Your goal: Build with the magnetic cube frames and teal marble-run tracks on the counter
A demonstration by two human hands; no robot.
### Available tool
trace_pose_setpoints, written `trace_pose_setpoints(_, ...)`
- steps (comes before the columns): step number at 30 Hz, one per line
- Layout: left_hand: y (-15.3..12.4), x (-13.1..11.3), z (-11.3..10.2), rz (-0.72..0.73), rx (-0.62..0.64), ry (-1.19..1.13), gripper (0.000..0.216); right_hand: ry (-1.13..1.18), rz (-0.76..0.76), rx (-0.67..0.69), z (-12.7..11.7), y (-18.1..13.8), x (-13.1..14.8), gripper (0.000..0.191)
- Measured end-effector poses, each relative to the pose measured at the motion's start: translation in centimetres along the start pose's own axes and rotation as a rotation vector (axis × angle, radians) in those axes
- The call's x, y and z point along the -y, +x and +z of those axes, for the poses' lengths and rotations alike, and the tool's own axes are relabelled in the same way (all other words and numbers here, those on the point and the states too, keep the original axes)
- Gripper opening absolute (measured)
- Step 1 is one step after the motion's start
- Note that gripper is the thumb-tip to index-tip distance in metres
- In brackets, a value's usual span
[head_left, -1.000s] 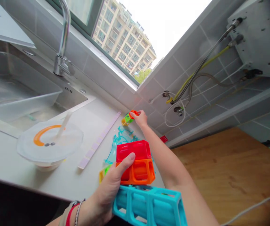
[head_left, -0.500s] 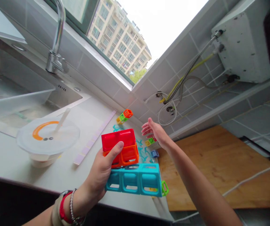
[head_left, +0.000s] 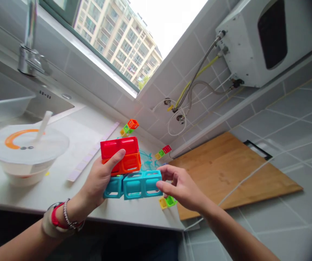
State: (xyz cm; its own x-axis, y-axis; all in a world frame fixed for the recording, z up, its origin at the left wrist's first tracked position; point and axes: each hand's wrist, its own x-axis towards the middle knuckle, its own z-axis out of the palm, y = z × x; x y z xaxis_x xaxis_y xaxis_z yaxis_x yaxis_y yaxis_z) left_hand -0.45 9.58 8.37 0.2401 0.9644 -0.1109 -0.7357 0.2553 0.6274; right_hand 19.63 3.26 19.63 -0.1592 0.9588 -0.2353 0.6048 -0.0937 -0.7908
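My left hand (head_left: 101, 175) grips red building blocks (head_left: 120, 146) stacked on orange ones (head_left: 130, 162), with its thumb pressed across their front. Beneath them lies a row of blue open-frame building blocks (head_left: 142, 185), and a narrow gap shows between its leftmost block and the two others. At the right end of this row, my right hand (head_left: 179, 185) is closed, thumb and fingers pinching the last blue block. Part of the left fingers is hidden behind the blocks.
Small block rows stand on the white counter: one by the window corner (head_left: 130, 127), one near the wall (head_left: 163, 152), one by the front edge (head_left: 168, 202). A lidded bowl (head_left: 26, 170), purple strip (head_left: 90, 156), sink (head_left: 49, 105) and wooden board (head_left: 234, 174) surround them.
My right hand has come back from near the wall to the blue row's right end and now pinches it. A gap has appeared in the row. The view has shifted right.
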Motion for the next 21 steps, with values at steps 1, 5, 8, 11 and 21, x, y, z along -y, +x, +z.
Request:
trace_pose_setpoints(1, 0.1, 0.0, 0.0, -0.032, 0.015, -0.007, 0.052, 0.045, 0.007, 0.014, -0.1, 0.1, -0.2, 0.034)
trace_pose_setpoints(5, 0.5, 0.2, -0.3, -0.100, 0.038, -0.006, 0.052, 0.162, 0.035, 0.012, -0.3, 0.8, -1.1, 0.040)
trace_pose_setpoints(8, 0.6, -0.1, -0.4, -0.112, 0.035, -0.026, 0.049, 0.215, 0.040, 0.002, -0.5, 1.2, -1.4, 0.040)
trace_pose_setpoints(11, 0.5, -1.1, -0.5, -0.068, 0.029, -0.017, 0.047, 0.287, 0.037, 0.000, -0.9, 1.5, -1.3, 0.036)
trace_pose_setpoints(21, 0.7, -3.1, -0.9, -0.007, 0.030, 0.170, 0.057, 0.297, -0.030, -0.225, -1.9, 2.2, -1.1, 0.037)
